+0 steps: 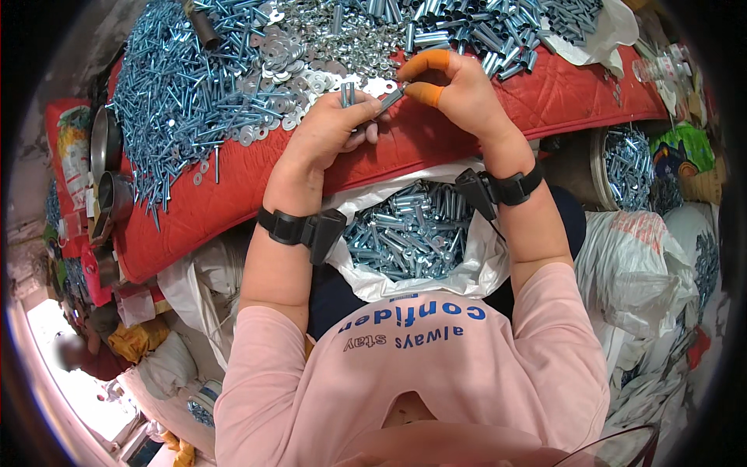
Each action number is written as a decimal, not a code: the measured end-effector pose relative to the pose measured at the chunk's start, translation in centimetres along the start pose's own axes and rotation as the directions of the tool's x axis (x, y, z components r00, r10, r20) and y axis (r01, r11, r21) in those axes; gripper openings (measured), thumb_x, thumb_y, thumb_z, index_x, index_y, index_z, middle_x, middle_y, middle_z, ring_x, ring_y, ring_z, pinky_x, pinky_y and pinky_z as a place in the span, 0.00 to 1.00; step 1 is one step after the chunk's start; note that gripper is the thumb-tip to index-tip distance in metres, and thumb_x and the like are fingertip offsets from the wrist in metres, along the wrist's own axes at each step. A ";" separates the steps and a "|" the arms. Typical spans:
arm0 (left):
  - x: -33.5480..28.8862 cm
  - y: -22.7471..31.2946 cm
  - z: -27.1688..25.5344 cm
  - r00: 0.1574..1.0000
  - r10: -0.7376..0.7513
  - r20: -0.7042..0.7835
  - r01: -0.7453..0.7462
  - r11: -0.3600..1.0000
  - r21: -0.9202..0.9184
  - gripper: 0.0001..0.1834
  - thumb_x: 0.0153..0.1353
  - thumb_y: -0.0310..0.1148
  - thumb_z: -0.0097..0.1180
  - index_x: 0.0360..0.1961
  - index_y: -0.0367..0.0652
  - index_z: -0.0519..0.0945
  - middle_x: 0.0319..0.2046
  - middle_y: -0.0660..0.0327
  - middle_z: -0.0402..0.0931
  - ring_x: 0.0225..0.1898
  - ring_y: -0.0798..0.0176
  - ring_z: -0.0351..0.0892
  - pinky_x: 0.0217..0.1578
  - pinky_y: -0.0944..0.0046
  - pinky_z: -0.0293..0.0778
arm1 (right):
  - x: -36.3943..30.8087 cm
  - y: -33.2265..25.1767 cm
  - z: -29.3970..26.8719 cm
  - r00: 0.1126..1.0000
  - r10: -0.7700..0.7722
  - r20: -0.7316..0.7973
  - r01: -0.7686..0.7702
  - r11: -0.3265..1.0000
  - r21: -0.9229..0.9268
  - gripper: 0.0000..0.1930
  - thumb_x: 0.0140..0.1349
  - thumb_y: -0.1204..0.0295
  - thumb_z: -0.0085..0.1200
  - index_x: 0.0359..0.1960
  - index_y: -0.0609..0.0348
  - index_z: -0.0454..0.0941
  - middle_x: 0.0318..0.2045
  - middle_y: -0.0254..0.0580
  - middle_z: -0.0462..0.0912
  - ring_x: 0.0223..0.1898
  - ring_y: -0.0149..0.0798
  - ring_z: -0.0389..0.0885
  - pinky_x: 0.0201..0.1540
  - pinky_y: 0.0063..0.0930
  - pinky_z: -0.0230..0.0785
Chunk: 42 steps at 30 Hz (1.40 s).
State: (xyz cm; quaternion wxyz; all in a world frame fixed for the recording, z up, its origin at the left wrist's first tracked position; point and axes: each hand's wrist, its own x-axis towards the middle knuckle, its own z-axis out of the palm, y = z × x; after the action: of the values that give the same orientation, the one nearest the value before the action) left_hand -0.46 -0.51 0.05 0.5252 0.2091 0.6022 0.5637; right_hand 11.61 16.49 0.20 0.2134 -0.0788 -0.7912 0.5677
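Observation:
My left hand point(336, 128) is closed around several grey metal sleeves. One sleeve point(391, 100) points out past the thumb toward the right hand, and a pair of short sleeves point(347, 95) sticks up behind the thumb. Orange covers sit on the thumb and forefinger of my right hand point(471, 97). Those two fingers pinch at the tip of the outstretched sleeve; the small piece between them is too small to name. Just beyond both hands lie a heap of small nuts point(362, 50) and flat washers point(284, 54) on a red quilted cloth point(436, 148).
Long bluish screws point(167, 86) are heaped at the left, loose sleeves point(498, 39) at the far right. A white sack point(486, 276) in my lap holds assembled anchor bolts point(412, 233). Metal bowls point(115, 194) stand at the left edge, and a drum of bolts point(597, 167) at right.

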 end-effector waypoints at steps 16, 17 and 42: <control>-0.1 -0.1 -1.0 0.991 -0.033 0.128 0.039 0.998 -0.041 0.13 0.62 0.37 0.52 0.32 0.35 0.79 0.16 0.64 0.74 0.09 0.79 0.58 0.11 0.78 0.48 | 0.3 -0.2 -0.2 0.992 0.089 0.087 -0.068 0.974 -0.215 0.11 0.54 0.71 0.62 0.38 0.61 0.80 0.32 0.37 0.82 0.33 0.29 0.79 0.38 0.22 0.71; -0.2 -0.3 -1.2 0.996 -0.027 0.088 0.028 0.999 -0.015 0.13 0.62 0.37 0.52 0.32 0.36 0.79 0.16 0.65 0.74 0.09 0.79 0.58 0.11 0.78 0.48 | 0.3 -0.5 0.0 0.991 0.118 0.069 -0.082 0.919 -0.385 0.11 0.56 0.71 0.61 0.39 0.61 0.79 0.31 0.36 0.81 0.33 0.26 0.78 0.38 0.21 0.70; -0.1 -0.3 -0.9 1.000 -0.013 0.000 0.013 0.998 0.067 0.10 0.61 0.38 0.53 0.32 0.42 0.79 0.16 0.68 0.72 0.12 0.80 0.59 0.13 0.79 0.51 | -0.9 0.7 -0.4 0.983 -0.059 -0.173 0.059 0.998 -0.006 0.11 0.53 0.65 0.63 0.34 0.58 0.82 0.27 0.42 0.81 0.28 0.34 0.79 0.33 0.25 0.70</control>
State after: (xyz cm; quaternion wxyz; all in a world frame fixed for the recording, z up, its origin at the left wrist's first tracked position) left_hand -1.09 -1.08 -0.30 0.5215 0.2228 0.6220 0.5400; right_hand 12.50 16.74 -0.59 0.2979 -0.1046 -0.7719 0.5517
